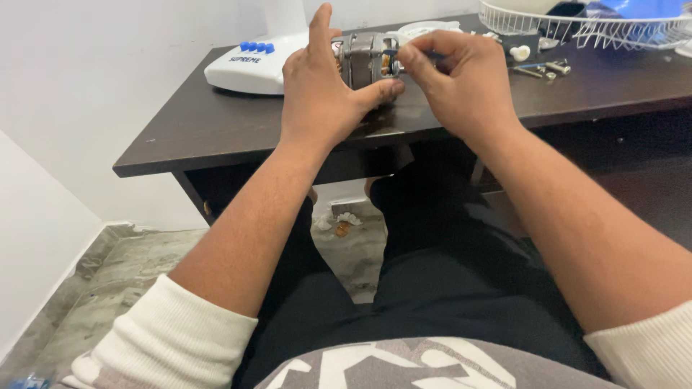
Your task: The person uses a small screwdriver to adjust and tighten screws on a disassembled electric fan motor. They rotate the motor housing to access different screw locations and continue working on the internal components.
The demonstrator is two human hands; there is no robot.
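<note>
Where the white wall meets a floor of grey-green marbled stone, a dark brown desk stands, its top matt and a little scuffed along the near edge. The person sits before it in dark trousers, pale ribbed cuffs pushed up both forearms; a few small scraps lie on the floor under the desk.

Close to the near edge of the desk sits a small electric motor: a grey metal body with stacked plates, a glimpse of copper-coloured winding at its right end. The left hand clasps it from the left side, thumb pressed along the lower front and forefinger raised straight up. The right hand is bunched at the motor's right end, its fingers pinched on a thin dark tool or wire that I cannot make out.

Behind the motor lies a white plastic base with a row of blue buttons and a line of blue lettering on its sloping face. To the right are loose screws and a small white knob. A white wire guard rests at the far right corner, something blue inside it.
</note>
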